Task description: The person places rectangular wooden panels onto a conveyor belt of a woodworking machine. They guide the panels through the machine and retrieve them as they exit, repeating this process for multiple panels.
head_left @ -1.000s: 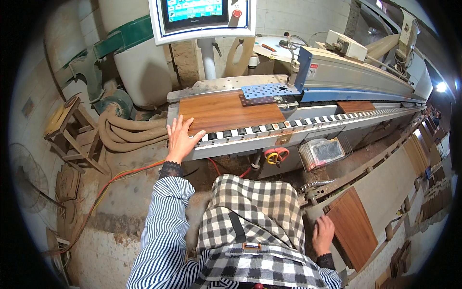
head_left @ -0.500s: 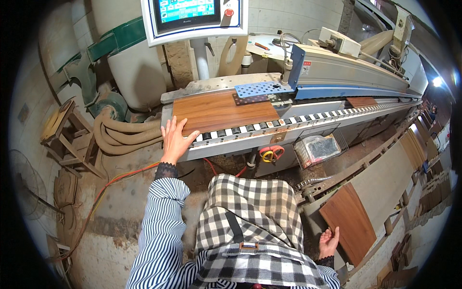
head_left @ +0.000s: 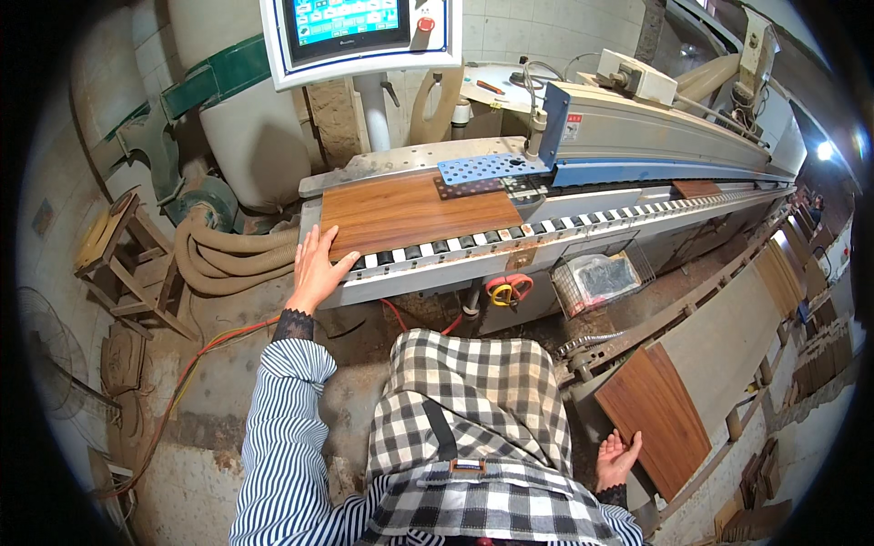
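A brown wood-grain board (head_left: 401, 218) lies flat on the bed of a long machine, its right end beneath a blue perforated plate (head_left: 487, 169). My left hand (head_left: 317, 269) is open at the board's near left corner, fingers spread and fingertips against its edge. Low on the right, my right hand (head_left: 617, 462) is beside the left edge of a second wood-grain board (head_left: 657, 419). Its palm faces up and its fingers are loosely bent and apart, with nothing gripped. Whether those fingertips touch the board is hard to see.
A row of black-and-white track pads (head_left: 442, 248) runs along the machine's front. Farther along sits another board (head_left: 696, 188). Scissors (head_left: 508, 289) hang below, beside a wire basket (head_left: 601, 282). A control screen (head_left: 346, 25) stands above. Hoses (head_left: 228, 259) and a wooden stool (head_left: 127, 246) are left.
My left hand has slid slightly left along the near board's corner. The far board has travelled farther right along the machine. My right hand stays by the second board; the view has shifted a little.
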A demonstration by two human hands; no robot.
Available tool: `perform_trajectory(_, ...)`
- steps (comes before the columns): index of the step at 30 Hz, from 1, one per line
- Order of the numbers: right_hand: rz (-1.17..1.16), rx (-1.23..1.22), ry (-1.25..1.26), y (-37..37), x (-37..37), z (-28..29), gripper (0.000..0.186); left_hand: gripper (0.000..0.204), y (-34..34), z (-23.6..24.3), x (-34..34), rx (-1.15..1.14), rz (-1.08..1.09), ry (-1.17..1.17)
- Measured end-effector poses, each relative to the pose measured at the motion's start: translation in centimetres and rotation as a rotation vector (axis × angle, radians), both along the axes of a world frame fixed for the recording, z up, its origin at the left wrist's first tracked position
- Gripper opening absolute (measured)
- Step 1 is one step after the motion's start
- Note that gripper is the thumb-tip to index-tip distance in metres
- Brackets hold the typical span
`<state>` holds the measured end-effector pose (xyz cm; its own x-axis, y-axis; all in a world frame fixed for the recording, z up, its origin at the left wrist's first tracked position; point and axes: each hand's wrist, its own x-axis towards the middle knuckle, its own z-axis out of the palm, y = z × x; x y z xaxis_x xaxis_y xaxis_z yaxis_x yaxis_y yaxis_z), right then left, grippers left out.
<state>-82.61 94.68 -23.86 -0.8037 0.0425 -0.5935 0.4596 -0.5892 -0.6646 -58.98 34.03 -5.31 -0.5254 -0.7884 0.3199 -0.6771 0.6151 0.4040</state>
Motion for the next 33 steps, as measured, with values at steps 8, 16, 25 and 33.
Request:
perform_trajectory(8,-0.088,0.098,-0.016,0.9,1.1,1.6,0.059,0.071,0.4,-0.5,0.4,-0.043,0.036,0.017)
perform_trajectory(16,-0.127,0.077,-0.002,3.2,0.9,0.8,0.060,0.069,-0.4,-0.7,0.9,-0.008,-0.003,0.056)
perform_trajectory(25,-0.191,0.030,-0.028,5.2,0.6,-0.4,0.056,0.068,-0.8,-0.6,1.2,0.027,-0.033,0.088)
perform_trajectory(33,-0.287,0.042,-0.021,5.7,0.6,0.0,0.053,0.070,-0.5,0.1,0.7,0.050,-0.019,0.032)
